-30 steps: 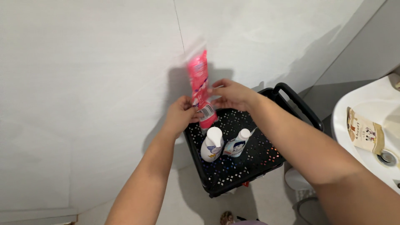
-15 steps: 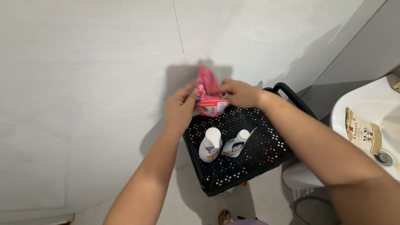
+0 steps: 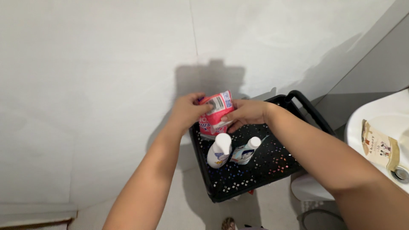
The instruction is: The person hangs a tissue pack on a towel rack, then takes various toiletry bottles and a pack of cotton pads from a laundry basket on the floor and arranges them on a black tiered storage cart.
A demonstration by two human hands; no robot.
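A pink and white plastic pouch (image 3: 216, 114), folded over, is gripped from both sides at the far left corner of a black perforated cart tray (image 3: 260, 174). My left hand (image 3: 185, 111) holds its left edge and my right hand (image 3: 243, 114) pinches its right side. Just below the pouch, two white bottles stand in the tray: a larger one (image 3: 219, 150) and a smaller one with a blue label (image 3: 245, 152).
The cart's black handle (image 3: 307, 107) rises at the tray's far right. A white sink (image 3: 379, 140) with a beige packet (image 3: 380, 145) on its rim sits at the right edge. A pale tiled wall (image 3: 106, 85) is behind.
The pouch, held tall and stretched out above the tray, has been folded down and lowered toward the tray's corner. Both hands came down with it.
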